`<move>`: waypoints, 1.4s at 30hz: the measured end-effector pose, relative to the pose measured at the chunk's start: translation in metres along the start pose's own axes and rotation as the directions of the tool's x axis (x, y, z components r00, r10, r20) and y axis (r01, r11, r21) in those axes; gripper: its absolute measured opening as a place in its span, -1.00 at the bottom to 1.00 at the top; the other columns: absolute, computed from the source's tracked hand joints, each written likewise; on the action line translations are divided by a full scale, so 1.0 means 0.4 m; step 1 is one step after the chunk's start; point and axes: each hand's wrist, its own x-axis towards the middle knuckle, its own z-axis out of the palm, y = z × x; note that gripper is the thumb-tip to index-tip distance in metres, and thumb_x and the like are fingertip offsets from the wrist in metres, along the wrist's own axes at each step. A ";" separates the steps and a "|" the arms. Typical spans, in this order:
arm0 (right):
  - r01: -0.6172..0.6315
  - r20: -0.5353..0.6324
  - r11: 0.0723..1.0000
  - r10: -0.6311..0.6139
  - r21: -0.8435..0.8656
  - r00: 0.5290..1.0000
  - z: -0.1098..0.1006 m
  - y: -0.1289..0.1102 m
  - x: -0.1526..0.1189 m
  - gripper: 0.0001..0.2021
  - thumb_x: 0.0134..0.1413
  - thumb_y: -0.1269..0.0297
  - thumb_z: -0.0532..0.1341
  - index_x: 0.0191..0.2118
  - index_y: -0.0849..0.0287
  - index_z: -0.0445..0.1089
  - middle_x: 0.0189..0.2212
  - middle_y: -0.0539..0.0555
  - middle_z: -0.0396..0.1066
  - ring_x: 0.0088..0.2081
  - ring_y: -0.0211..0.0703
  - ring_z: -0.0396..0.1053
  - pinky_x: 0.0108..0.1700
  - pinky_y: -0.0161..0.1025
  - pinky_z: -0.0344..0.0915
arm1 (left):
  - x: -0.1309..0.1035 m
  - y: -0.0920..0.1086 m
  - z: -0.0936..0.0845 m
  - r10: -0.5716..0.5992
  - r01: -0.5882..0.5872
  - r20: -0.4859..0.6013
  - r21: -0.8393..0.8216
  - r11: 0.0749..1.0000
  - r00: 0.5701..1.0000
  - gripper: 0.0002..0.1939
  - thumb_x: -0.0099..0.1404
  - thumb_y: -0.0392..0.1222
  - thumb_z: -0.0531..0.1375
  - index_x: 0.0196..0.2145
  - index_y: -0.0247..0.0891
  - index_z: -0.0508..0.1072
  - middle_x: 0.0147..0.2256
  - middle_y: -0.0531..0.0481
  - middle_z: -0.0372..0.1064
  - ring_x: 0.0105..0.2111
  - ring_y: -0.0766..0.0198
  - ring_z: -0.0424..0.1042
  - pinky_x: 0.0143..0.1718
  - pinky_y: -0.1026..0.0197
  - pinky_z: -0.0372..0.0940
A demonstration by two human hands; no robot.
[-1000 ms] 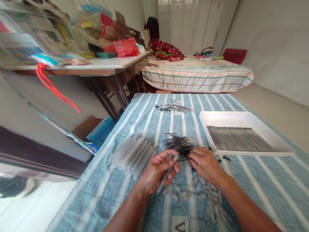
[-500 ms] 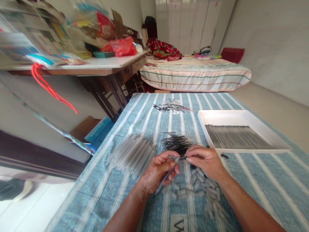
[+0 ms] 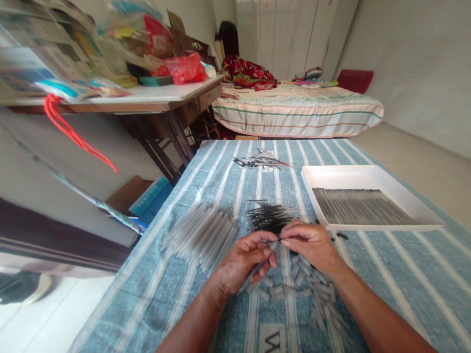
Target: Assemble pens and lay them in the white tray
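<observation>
Head camera: I see the person's left hand (image 3: 245, 262) curled around a slim grey barrel (image 3: 253, 273), thumb and fingers closed on it, the barrel slanting so that one end points down toward the person and the other up at the right hand (image 3: 311, 247). That right hand is pinched nearly shut, thumb against forefinger, on a small dark piece (image 3: 280, 239) right by the barrel's upper end; whether the two touch, I can't tell from here. Both hands work just above a blue cloth (image 3: 138, 299) with white stripes, spread over the table. Just beyond the fingers lies a heap of thin dark rods (image 3: 270, 214), and left of it a wide pile of pale grey tubes (image 3: 204, 233), laid roughly side by side. Short translucent pieces (image 3: 326, 294) are scattered below and under the right wrist, with a label (image 3: 272, 337) nearer the person. Over to the right sits a shallow white tray (image 3: 342, 175), a neat row of grey sticks (image 3: 360, 208) inside it, and a few black bits (image 3: 342, 236) near its front edge. Toward the table's far end rests a loose bunch of thin dark strips (image 3: 253, 162). Past that stands a bed (image 3: 294, 115).
</observation>
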 end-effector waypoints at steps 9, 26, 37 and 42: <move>-0.031 -0.006 0.999 0.031 0.022 1.000 0.004 0.000 -0.001 -0.96 -0.05 0.40 0.30 -0.39 0.18 0.49 -0.42 0.05 0.47 -0.33 -0.21 0.41 -0.28 -0.30 0.33 | 0.002 0.001 0.001 -0.013 0.013 -0.010 0.010 1.000 1.000 -0.73 0.16 -0.25 0.21 -0.15 -0.28 0.34 -0.52 0.02 0.40 -0.71 0.47 0.18 -0.79 0.47 -0.04; -0.041 -0.015 0.998 0.042 0.050 0.999 0.008 0.001 -0.004 -0.95 -0.05 0.41 0.30 -0.39 0.17 0.49 -0.42 0.06 0.46 -0.33 -0.20 0.41 -0.29 -0.29 0.33 | 0.001 0.000 -0.002 -0.020 0.020 -0.016 0.012 1.000 1.000 -0.71 0.13 -0.25 0.22 -0.15 -0.29 0.36 -0.52 0.01 0.41 -0.71 0.46 0.20 -0.78 0.45 -0.04; -0.036 0.042 0.999 0.035 0.027 0.999 0.010 -0.002 -0.005 -0.97 -0.03 0.40 0.29 -0.39 0.18 0.48 -0.43 0.06 0.45 -0.35 -0.21 0.40 -0.29 -0.28 0.32 | -0.002 -0.002 0.003 -0.039 0.040 -0.042 0.037 0.999 0.998 -0.75 0.10 -0.22 0.25 -0.23 -0.35 0.42 -0.53 -0.01 0.42 -0.72 0.47 0.21 -0.78 0.44 -0.05; -0.073 0.068 0.997 0.072 0.004 0.995 0.008 -0.001 -0.007 -0.97 -0.03 0.37 0.29 -0.40 0.18 0.48 -0.42 0.06 0.45 -0.34 -0.20 0.40 -0.29 -0.28 0.32 | -0.003 -0.005 0.001 -0.050 0.052 -0.040 0.042 0.998 0.998 -0.74 0.09 -0.21 0.25 -0.24 -0.35 0.42 -0.53 -0.02 0.43 -0.71 0.46 0.22 -0.78 0.44 -0.04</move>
